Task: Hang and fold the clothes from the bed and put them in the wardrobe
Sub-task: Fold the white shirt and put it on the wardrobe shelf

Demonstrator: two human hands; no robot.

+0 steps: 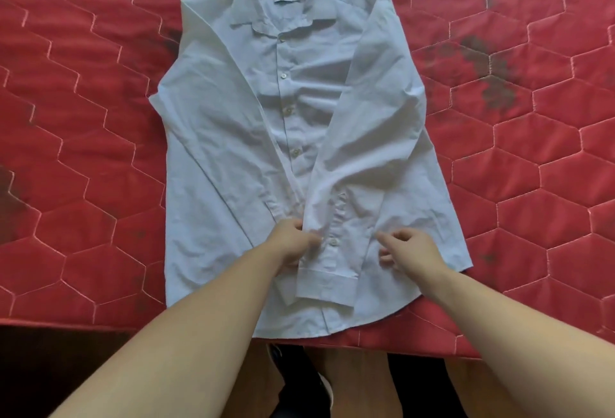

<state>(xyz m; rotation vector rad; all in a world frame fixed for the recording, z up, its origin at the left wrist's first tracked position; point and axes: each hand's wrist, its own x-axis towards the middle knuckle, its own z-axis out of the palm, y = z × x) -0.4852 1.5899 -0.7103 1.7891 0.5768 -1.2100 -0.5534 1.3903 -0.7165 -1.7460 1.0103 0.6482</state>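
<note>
Grip first: in the head view, the left hand [293,244] is curled onto the near end of the right-side sleeve [362,137], with cloth pinched at the sleeve's inner edge just above the cuff [327,284]. The right hand [404,247] is held at the other side of that same cuff with its fingers loosely bent; whether fabric is actually pinched there cannot be told, and nothing is seen enclosed in it.

One pale shirt [293,151] is laid face up on the red quilted bed [83,118], buttoned, with the collar [283,1] at the far end and the curved hem [332,327] at the near edge of the mattress. Its long axis is therefore run straight away from the person, and the hem end is the nearer one. Both sleeves are folded inward over the front: the left-side sleeve [239,137] is crossed diagonally toward the placket, and the right-side sleeve is laid over it, so that the two meet just beside the left hand.

The next fold is judged to be lengthwise or hem-to-collar. For either, the cloth lies ahead of both hands, and the two hands are equally near, one at each side of the cuff.

By count: one shirt, two sleeves, one cuff fully shown, five front buttons plainly seen, one cuff button, two hands. No hanger or wardrobe is shown.
</note>
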